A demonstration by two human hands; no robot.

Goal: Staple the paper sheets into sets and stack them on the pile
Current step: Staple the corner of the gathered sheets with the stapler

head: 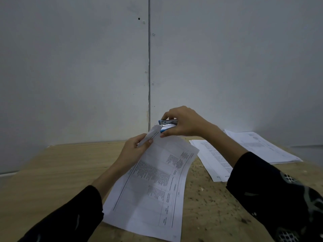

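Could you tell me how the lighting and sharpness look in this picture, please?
Head view: dim overall, a brighter patch on the wall above the paper pile; wide-angle distortion bows the table edge; print on the held sheets is too soft to read; the stapler looks crisper.

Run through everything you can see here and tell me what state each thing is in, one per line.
White printed paper set: far corner lifted and curled, near end on the light wooden table.
Blue and silver stapler: held up, mouth at that corner.
Left hand grip: pinching that corner.
Right hand grip: wrapped round the stapler.
Near white paper pile and far white paper pile: lying flat.
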